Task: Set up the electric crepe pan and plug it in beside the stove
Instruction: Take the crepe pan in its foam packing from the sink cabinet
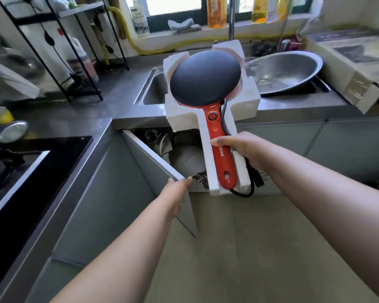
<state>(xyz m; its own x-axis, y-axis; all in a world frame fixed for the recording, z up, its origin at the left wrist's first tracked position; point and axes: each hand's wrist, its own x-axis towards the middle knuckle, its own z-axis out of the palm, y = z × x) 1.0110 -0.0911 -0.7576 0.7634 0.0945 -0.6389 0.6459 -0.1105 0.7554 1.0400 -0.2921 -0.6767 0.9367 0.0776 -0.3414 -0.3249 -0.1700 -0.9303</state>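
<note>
The electric crepe pan (205, 77) has a round black plate and a red handle, and it lies in a white foam packing tray (247, 101). My right hand (239, 147) grips the handle and foam together, holding the pan up over the counter edge in front of the sink. Its black cord (253, 184) hangs below the foam. My left hand (176, 193) holds the edge of an open grey cabinet door (151, 158). The black stove (37, 171) lies at the left.
A sink (153, 88) and a large steel bowl (287, 71) sit behind the pan. A cardboard box (348, 62) rests at the right. A black wire rack (70, 51) stands at the back left. Dishes show inside the open cabinet (182, 154).
</note>
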